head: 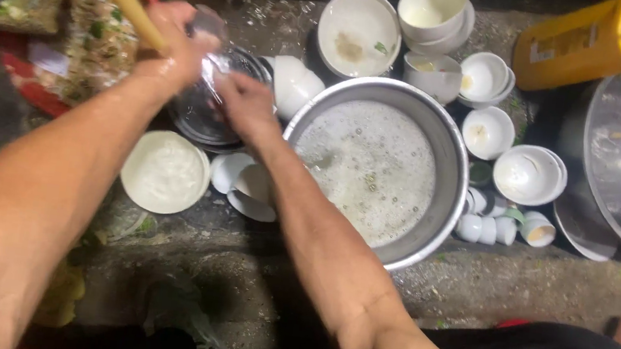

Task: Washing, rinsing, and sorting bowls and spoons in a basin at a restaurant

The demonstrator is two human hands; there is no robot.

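Both hands meet over a clear glass lid [205, 104] that lies on the wet ground just left of the big steel basin [377, 166] of soapy water. The left hand [173, 50] is curled shut around something clear at the lid's upper edge, probably its knob or a wad of plastic; it is too blurred to tell which. The right hand [245, 101] presses down on the lid with bent fingers, half closed. Wet and soapy, the lid will likely be slippery and breakable, stiff and fairly light; the rim or knob looks the safest hold. White bowls [358, 32] and small cups [487, 227] crowd the ground around the basin, a white bowl [165, 172] sits near the left forearm, and a yellow bottle [583, 42] lies at the far right.
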